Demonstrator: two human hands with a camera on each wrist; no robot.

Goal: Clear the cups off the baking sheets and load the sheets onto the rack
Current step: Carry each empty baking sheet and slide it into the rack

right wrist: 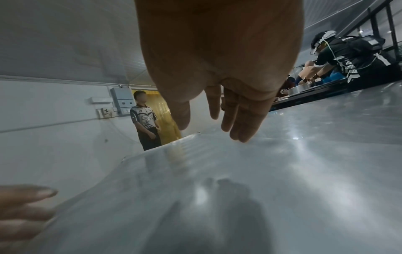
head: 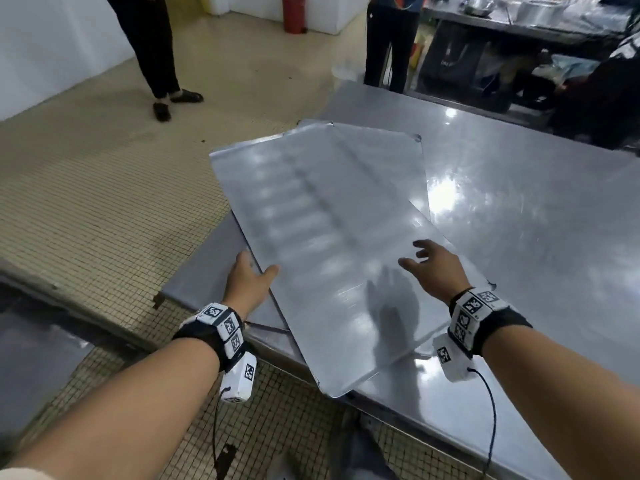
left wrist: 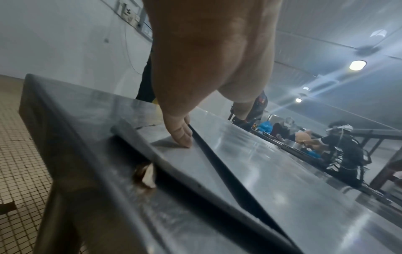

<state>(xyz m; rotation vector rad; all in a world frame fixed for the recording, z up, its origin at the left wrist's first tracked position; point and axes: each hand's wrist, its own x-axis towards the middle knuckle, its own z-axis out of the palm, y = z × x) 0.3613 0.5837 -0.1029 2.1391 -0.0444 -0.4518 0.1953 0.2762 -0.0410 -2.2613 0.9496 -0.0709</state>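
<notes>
Two bare metal baking sheets lie stacked askew on the steel table [head: 540, 216]. The top sheet [head: 329, 237] juts past the table's near corner, and the lower sheet [head: 391, 157] shows beyond it. My left hand [head: 251, 277] grips the top sheet's left edge, thumb on top. In the left wrist view its fingers [left wrist: 181, 135] reach under that raised edge onto the lower sheet [left wrist: 185, 165]. My right hand [head: 433, 268] hovers just above the top sheet [right wrist: 217, 180], fingers spread and holding nothing; its shadow falls on the metal. No cups are in view.
A person's legs [head: 156, 64] stand on the tiled floor to the far left and another person [head: 391, 46] behind the table. A third person [head: 606, 98] works at the right. A red cylinder [head: 294, 12] stands by the wall. A dark grey surface [head: 34, 351] lies at my lower left.
</notes>
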